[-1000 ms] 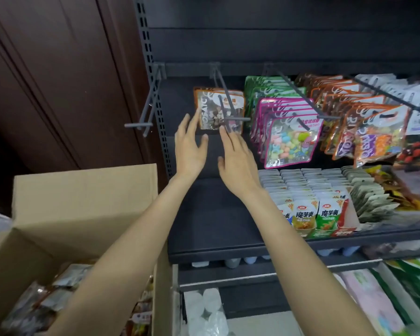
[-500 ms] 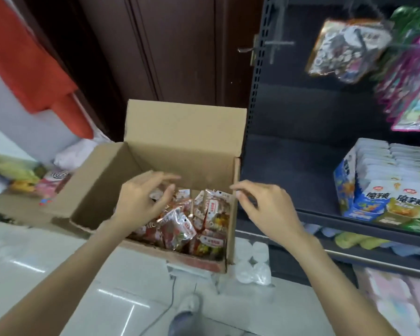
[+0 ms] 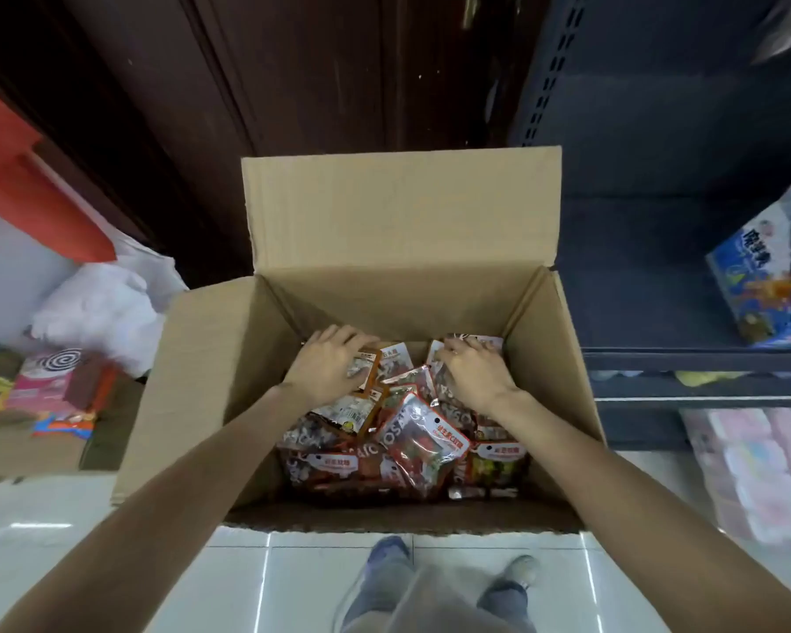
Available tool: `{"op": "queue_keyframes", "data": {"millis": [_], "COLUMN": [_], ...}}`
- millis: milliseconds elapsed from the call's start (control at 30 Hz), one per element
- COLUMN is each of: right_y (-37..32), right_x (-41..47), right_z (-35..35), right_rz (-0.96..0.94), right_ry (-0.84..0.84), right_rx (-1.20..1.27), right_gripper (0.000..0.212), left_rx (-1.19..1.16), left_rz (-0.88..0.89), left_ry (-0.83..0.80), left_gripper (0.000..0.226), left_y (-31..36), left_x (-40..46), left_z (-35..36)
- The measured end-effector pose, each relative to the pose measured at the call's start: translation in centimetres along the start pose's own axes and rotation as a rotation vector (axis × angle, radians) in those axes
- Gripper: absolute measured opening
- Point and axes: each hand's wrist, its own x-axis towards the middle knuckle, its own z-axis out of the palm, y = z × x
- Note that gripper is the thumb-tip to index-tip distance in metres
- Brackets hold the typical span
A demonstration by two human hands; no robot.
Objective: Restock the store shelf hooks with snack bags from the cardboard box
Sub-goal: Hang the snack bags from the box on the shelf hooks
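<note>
The snack bags (image 3: 407,431) are shiny, red and brown, with white labels. They lie in a messy pile at the bottom of the open cardboard box (image 3: 398,230). My left hand (image 3: 327,363) curls its fingers on a bag at the far left of the pile. My right hand (image 3: 471,372) grabs bags at the far right. A moment ago both hands were above the box. Now they are down inside it.
</note>
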Motion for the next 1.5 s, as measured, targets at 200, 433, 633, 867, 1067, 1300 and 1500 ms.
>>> {"op": "queue_keyframes", "data": {"millis": [200, 433, 633, 867, 1067, 1300, 1500], "right_y": [1.4, 1.8, 1.9, -0.2, 1.6, 2.9, 2.4], "right_x": [1.3, 2.7, 3.2, 2.5, 1.3, 1.1, 2.4], "right_z": [4.0, 6.5, 7.6, 8.5, 8.1, 8.5, 8.2], "right_rz": [0.43, 0.49, 0.31, 0.003, 0.02, 0.137, 0.308], "right_ry": [-0.143, -0.227, -0.143, 0.087, 0.206, -0.103, -0.261], "right_rx": [0.146, 0.011, -0.25, -0.473, -0.006, -0.086, -0.156], "right_gripper": [0.069, 0.094, 0.053, 0.045, 0.034, 0.055, 0.082], "left_rx": [-0.021, 0.053, 0.044, -0.054, -0.142, 0.013, 0.042], "left_rz": [0.114, 0.179, 0.3, 0.337, 0.294, 0.323, 0.21], "left_ry": [-0.13, -0.194, -0.288, -0.263, 0.002, -0.21, -0.264], "left_gripper": [0.054, 0.057, 0.062, 0.053, 0.035, 0.089, 0.108], "left_y": [0.4, 1.0, 0.1, -0.1, 0.1, 3.3, 3.5], "left_x": [4.2, 7.3, 8.4, 7.8, 8.2, 11.3, 11.2], "left_z": [4.6, 7.7, 8.5, 9.1, 9.3, 9.8, 10.5]}}
